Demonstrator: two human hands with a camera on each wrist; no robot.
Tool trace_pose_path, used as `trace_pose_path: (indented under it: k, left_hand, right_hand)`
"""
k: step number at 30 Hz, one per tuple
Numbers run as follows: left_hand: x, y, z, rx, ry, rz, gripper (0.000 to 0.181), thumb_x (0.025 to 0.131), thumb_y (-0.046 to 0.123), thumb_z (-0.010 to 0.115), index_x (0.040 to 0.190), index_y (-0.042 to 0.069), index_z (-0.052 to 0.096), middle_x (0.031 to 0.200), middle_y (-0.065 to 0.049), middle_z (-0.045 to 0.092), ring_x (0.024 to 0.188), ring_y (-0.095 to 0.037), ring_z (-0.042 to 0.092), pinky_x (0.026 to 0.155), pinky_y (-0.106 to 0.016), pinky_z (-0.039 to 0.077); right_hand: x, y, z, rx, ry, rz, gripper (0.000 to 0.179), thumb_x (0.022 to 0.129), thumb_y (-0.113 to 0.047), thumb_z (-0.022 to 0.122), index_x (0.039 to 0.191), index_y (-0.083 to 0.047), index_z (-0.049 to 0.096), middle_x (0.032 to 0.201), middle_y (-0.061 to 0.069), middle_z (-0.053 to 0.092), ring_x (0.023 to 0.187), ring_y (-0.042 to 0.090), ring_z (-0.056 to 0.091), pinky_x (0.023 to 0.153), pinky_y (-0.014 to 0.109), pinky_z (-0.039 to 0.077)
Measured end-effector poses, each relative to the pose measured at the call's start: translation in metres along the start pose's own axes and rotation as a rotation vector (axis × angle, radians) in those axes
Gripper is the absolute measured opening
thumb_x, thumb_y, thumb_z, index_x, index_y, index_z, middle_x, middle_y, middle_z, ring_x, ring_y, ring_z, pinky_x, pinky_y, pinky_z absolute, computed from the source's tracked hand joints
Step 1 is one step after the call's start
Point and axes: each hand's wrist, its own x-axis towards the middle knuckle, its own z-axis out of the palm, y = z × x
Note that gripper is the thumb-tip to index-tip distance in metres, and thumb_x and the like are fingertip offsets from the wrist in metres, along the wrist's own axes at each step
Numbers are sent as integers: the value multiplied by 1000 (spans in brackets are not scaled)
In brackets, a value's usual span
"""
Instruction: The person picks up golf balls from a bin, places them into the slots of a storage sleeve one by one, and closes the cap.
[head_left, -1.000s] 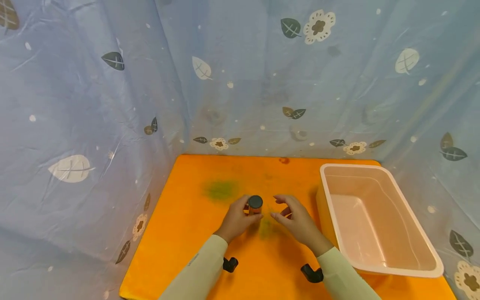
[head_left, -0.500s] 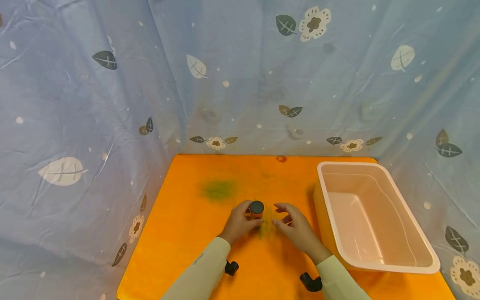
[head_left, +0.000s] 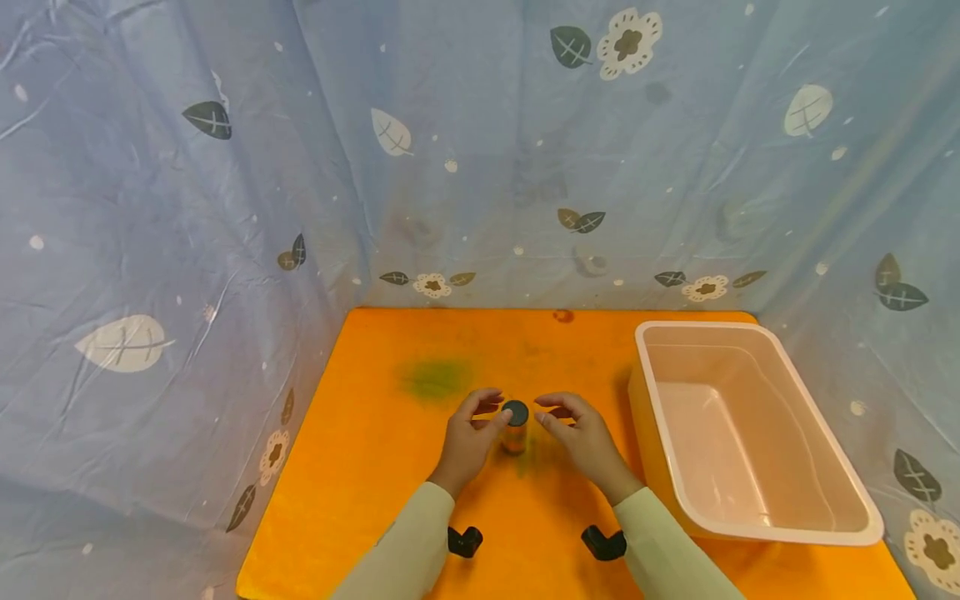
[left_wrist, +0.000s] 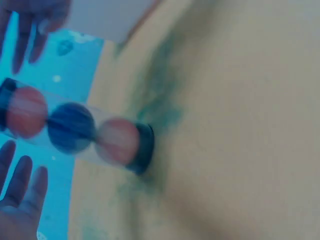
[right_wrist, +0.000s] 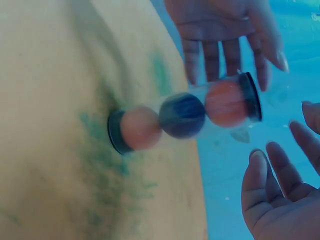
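A clear tube [head_left: 514, 435] with black caps stands upright on the orange tabletop [head_left: 375, 433]. Inside it, the wrist views show two reddish balls [left_wrist: 117, 141] and a dark blue ball [right_wrist: 182, 115] between them. My left hand [head_left: 467, 442] is at the tube's left side, its thumb overlapping the cap in the head view. Both wrist views show its fingers [left_wrist: 20, 185] spread, with a gap to the tube. On the right, my right hand [head_left: 583, 435] has its fingers loosely bent, apart from the tube. Neither hand grips anything.
A pale pink plastic bin [head_left: 757, 533] stands on the right of the table. Green smudges [head_left: 437, 379] mark the tabletop. A blue patterned curtain [head_left: 480, 167] hangs behind and at both sides. Black wrist mounts [head_left: 465, 542] stick out beneath the sleeves.
My left hand held the tube in the earlier frames; its fingers have now come away from it. My right hand has moved slightly left, closer to the tube.
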Motion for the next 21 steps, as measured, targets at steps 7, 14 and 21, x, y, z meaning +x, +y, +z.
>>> trace_pose_path:
  k: [7, 14, 21]
  left_hand:
    - [3, 2, 4, -60, 33, 7, 22, 108, 29, 74, 124, 15, 81, 122, 4, 75, 113, -22, 68, 96, -39, 57]
    - [5, -5, 9, -105, 37, -28, 17, 108, 27, 75, 121, 19, 81, 120, 3, 76, 108, -23, 70, 94, -38, 59]
    - [9, -17, 10, -128, 22, 37, 13, 108, 19, 74, 119, 15, 80, 118, 1, 75, 109, -21, 70, 96, -42, 57]
  right_hand:
    - [17, 14, 16, 177, -16, 80, 23, 106, -25, 78, 122, -9, 80, 116, 8, 73, 112, 42, 65, 92, 48, 57]
    - [22, 21, 21, 208, -33, 130, 18, 107, -20, 75, 121, -9, 80, 117, 8, 74, 114, 45, 66, 94, 52, 56]
    - [23, 32, 24, 248, -36, 133, 26, 106, -30, 77, 122, -8, 78, 118, 10, 73, 114, 48, 63, 91, 53, 55]
